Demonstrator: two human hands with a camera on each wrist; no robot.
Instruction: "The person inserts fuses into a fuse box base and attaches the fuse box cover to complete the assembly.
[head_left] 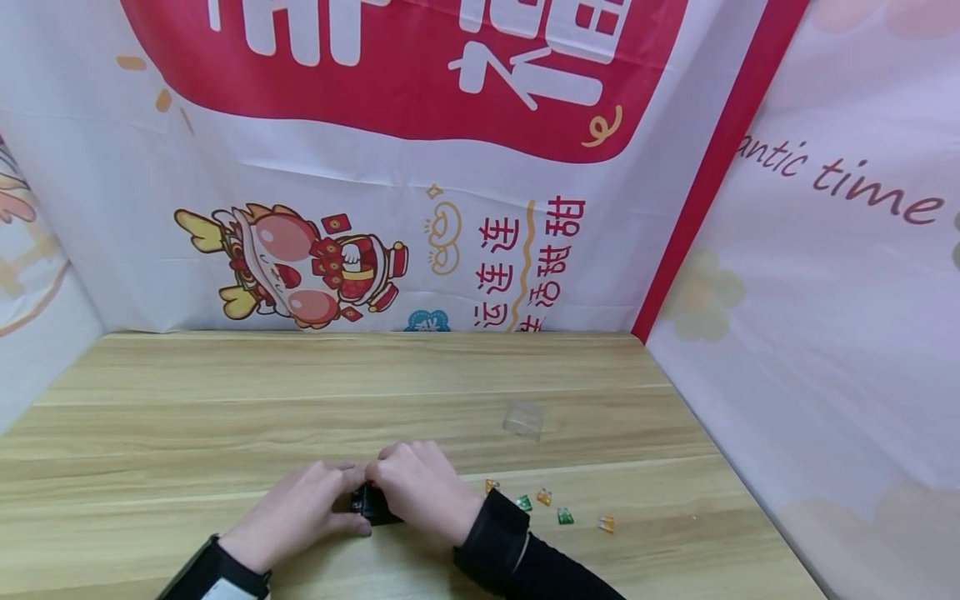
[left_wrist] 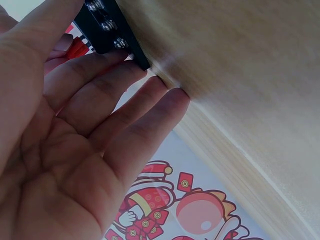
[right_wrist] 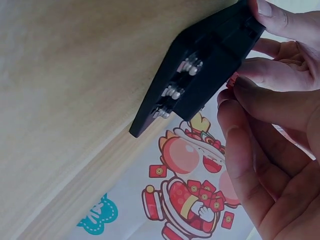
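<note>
Low in the head view my two hands meet over a small black block (head_left: 367, 505) with metal clips on one face. My left hand (head_left: 341, 500) holds its left end, fingers along one side (left_wrist: 107, 75) and thumb on the other. My right hand (head_left: 390, 492) grips the right end, thumb on the block's edge (right_wrist: 270, 12) and fingers curled beneath. The block (right_wrist: 200, 65) is lifted at a tilt just off the wooden table (head_left: 375, 383). A small red piece (right_wrist: 232, 80) shows by my right fingertips against the block; who holds it I cannot tell.
Several small orange and green plastic pieces (head_left: 543, 497) lie scattered on the table right of my right wrist. A clear plastic box (head_left: 523, 419) sits behind them. Printed banner walls (head_left: 825, 333) close in the table at the back and both sides.
</note>
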